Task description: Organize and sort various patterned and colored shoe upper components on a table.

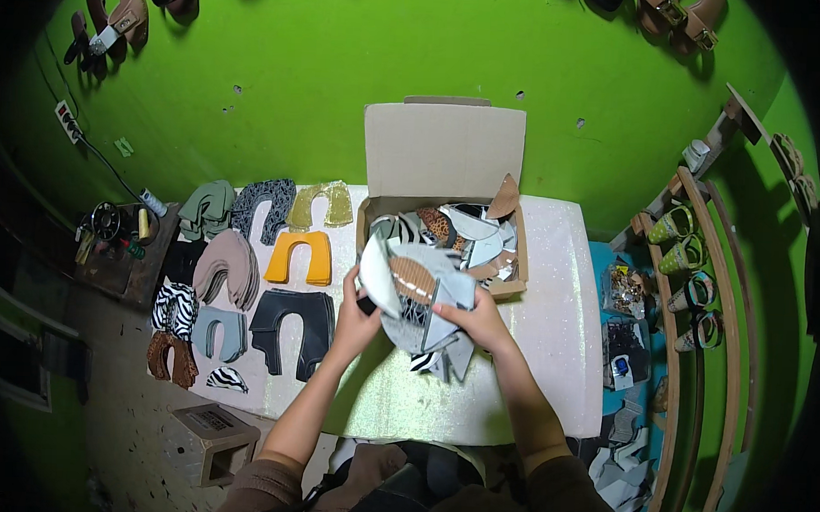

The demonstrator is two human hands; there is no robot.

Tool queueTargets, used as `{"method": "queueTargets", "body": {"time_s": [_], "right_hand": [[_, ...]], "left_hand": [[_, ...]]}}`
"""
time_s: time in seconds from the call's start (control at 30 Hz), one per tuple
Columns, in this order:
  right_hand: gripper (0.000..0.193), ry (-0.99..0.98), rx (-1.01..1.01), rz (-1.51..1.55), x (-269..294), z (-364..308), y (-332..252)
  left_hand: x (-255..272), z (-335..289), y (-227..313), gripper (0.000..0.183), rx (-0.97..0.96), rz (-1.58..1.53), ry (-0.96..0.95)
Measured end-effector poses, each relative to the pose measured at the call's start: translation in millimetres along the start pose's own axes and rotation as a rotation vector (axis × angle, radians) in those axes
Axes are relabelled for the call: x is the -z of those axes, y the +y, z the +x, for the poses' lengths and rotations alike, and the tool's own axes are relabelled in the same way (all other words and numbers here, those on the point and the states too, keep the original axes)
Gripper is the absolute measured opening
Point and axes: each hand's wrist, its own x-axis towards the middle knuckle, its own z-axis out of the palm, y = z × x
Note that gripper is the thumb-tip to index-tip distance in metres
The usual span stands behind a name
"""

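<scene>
Between my two hands is a loose bundle of cut shoe-material scraps (422, 293), mostly grey and white, with a tan ribbed piece and some zebra-striped bits showing. My left hand (359, 316) grips the bundle's left side, beside a white curved piece and something small and black. On the right side, my right hand (476, 320) has its thumb pressed on top of a pale grey piece. The bundle is held above the table in front of an open cardboard box (445, 153), whose lid stands up against the wall. More scraps (474, 227), including leopard-print and brown ones, fill the box.
Stacks of U-shaped shoe-upper pieces (227, 266) in several colours and prints cover the left of the sparkly white table (560, 351). A wooden stool (209, 443) stands at lower left. To the right are a wooden rack with sandals (685, 257) and a blue shelf holding materials (625, 354).
</scene>
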Motion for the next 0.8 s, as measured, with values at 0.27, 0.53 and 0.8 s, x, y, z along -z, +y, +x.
{"method": "queueTargets", "body": {"time_s": [0.27,0.53,0.8], "right_hand": [[0.044,-0.209,0.338,-0.775,-16,-46,54],[0.039,-0.107,0.469,-0.992,-14,-64,28],[0.039,0.056,0.771,-1.318,-33,-62,50]], "left_hand": [[24,-81,-50,0.033,0.045,0.321,-0.451],[63,-102,-76,0.049,0.371,-0.160,-0.380],[28,-84,-61,0.066,0.447,-0.188,-0.181]]}}
